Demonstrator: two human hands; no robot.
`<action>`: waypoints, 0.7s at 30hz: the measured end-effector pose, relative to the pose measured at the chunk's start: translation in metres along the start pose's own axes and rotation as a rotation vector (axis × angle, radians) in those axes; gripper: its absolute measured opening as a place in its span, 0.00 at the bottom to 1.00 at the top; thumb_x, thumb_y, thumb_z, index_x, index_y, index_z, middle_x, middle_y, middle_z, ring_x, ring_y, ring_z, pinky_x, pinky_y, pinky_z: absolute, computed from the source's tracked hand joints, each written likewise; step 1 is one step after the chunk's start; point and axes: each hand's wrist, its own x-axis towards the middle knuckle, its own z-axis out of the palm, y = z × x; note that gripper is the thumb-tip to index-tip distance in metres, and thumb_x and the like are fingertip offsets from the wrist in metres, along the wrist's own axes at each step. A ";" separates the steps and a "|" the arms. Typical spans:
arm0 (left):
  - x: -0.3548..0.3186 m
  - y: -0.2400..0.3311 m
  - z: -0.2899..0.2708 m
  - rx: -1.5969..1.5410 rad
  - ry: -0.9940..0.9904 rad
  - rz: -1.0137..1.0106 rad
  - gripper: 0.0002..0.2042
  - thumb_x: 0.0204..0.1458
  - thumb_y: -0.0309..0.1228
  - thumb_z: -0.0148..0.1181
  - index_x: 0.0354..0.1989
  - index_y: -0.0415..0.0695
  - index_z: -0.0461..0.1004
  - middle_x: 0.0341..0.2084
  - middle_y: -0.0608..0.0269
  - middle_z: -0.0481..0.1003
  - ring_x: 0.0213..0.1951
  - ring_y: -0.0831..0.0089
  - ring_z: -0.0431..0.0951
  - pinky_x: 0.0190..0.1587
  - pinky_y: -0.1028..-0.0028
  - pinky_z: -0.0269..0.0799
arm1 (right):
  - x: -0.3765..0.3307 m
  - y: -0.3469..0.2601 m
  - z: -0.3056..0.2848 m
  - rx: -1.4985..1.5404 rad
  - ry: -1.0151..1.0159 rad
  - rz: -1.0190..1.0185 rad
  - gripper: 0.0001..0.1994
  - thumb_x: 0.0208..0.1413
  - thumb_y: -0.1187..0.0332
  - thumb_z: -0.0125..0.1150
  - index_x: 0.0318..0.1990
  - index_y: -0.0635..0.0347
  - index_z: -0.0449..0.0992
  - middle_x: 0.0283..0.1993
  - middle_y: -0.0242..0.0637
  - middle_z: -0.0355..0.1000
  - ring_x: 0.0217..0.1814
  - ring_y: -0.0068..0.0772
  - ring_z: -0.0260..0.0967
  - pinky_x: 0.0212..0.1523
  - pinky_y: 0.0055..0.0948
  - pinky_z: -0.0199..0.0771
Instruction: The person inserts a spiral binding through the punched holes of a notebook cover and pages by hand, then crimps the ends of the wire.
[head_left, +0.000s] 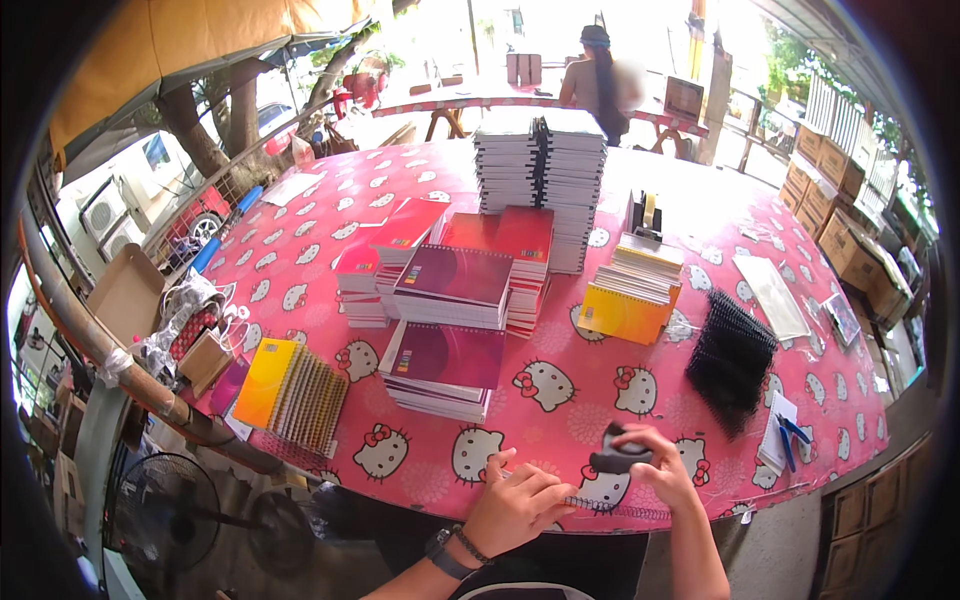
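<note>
My left hand (517, 502), with a dark watch and bracelet on the wrist, is at the table's near edge. Its fingers are closed at the left end of a thin spiral binding coil (612, 506), which stretches right along the edge. What else they pinch is hidden. Just above the coil, my right hand (662, 466) grips a small chunky black tool (619, 452) whose kind I cannot make out. Ahead lie stacked purple notebooks (446, 355). To the right is a pile of black binding coils (731, 350).
Yellow notebooks (268, 385) stand at left, with more yellow notebooks (625, 312) right of centre. Red notebooks (525, 245) and a tall notebook stack (575, 190) rise behind. Blue-handled pliers (789, 440) lie on a notepad at right. A person (597, 85) is in the background.
</note>
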 end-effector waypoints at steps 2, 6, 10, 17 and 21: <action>0.002 -0.002 0.002 -0.013 -0.024 0.009 0.13 0.42 0.37 0.69 0.38 0.55 0.77 0.28 0.79 0.75 0.35 0.78 0.74 0.53 0.64 0.55 | 0.008 -0.004 -0.001 -0.842 0.135 -0.182 0.27 0.36 0.57 0.74 0.47 0.54 0.75 0.61 0.51 0.60 0.61 0.53 0.57 0.58 0.45 0.60; -0.002 -0.002 0.004 0.078 0.066 -0.038 0.13 0.42 0.36 0.68 0.38 0.55 0.77 0.29 0.78 0.76 0.34 0.78 0.74 0.45 0.69 0.57 | 0.008 -0.034 -0.005 -0.996 0.064 -0.473 0.19 0.46 0.63 0.69 0.46 0.56 0.76 0.55 0.46 0.68 0.55 0.49 0.64 0.51 0.40 0.68; -0.001 -0.002 0.012 0.124 0.125 -0.097 0.13 0.42 0.35 0.68 0.38 0.54 0.77 0.30 0.77 0.76 0.34 0.77 0.74 0.41 0.70 0.56 | -0.009 -0.053 0.003 -0.318 -0.271 0.056 0.09 0.57 0.66 0.58 0.39 0.63 0.78 0.31 0.42 0.77 0.33 0.39 0.75 0.36 0.29 0.73; 0.005 0.002 0.010 0.087 0.065 -0.152 0.12 0.44 0.38 0.67 0.37 0.53 0.77 0.30 0.75 0.77 0.35 0.76 0.73 0.42 0.70 0.56 | -0.011 -0.053 0.013 -0.787 -0.008 -0.336 0.10 0.53 0.68 0.62 0.40 0.62 0.75 0.28 0.41 0.74 0.32 0.41 0.73 0.33 0.34 0.72; 0.007 0.003 0.010 0.080 0.060 -0.156 0.12 0.43 0.39 0.67 0.37 0.53 0.77 0.30 0.74 0.77 0.34 0.75 0.73 0.42 0.70 0.56 | -0.019 -0.056 0.017 -0.470 -0.140 0.064 0.09 0.50 0.70 0.64 0.37 0.62 0.74 0.29 0.40 0.73 0.30 0.42 0.72 0.33 0.35 0.71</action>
